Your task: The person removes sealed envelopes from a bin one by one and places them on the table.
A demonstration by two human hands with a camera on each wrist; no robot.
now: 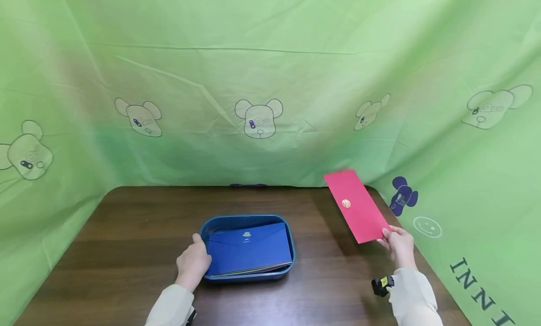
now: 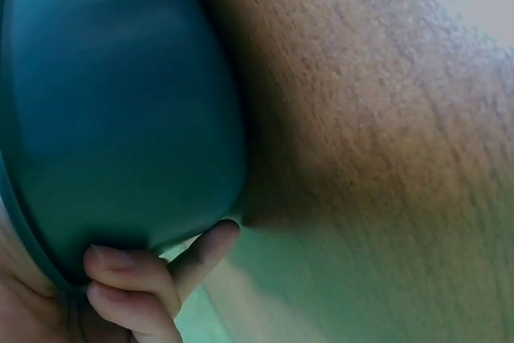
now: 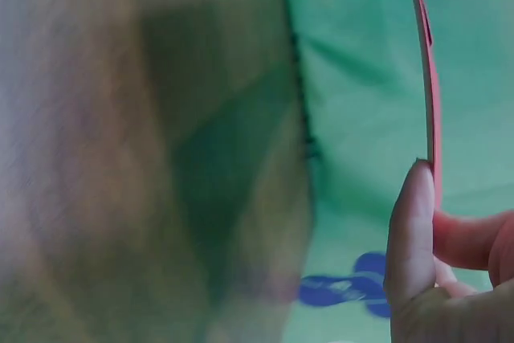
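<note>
A red envelope point(image 1: 359, 208) with a small gold emblem hangs tilted above the right side of the table. My right hand point(image 1: 401, 246) pinches its near corner between thumb and fingers; the right wrist view shows the envelope point(image 3: 430, 94) edge-on. Left of centre stands a blue plastic basin point(image 1: 247, 279), whose left wall my left hand point(image 1: 192, 262) grips. Several fingers point(image 2: 136, 271) curl against the basin's outer side in the left wrist view. Inside the basin lies a blue envelope point(image 1: 253, 253) with a small pale emblem, on top of a stack of other envelopes whose edges peek out at the front.
The brown wooden table point(image 1: 127, 241) has rounded far corners. A green cloth point(image 1: 203, 81) printed with bear heads hangs behind it and along both sides. Black devices, such as the right wrist camera point(image 1: 382, 286), are strapped at the wrists.
</note>
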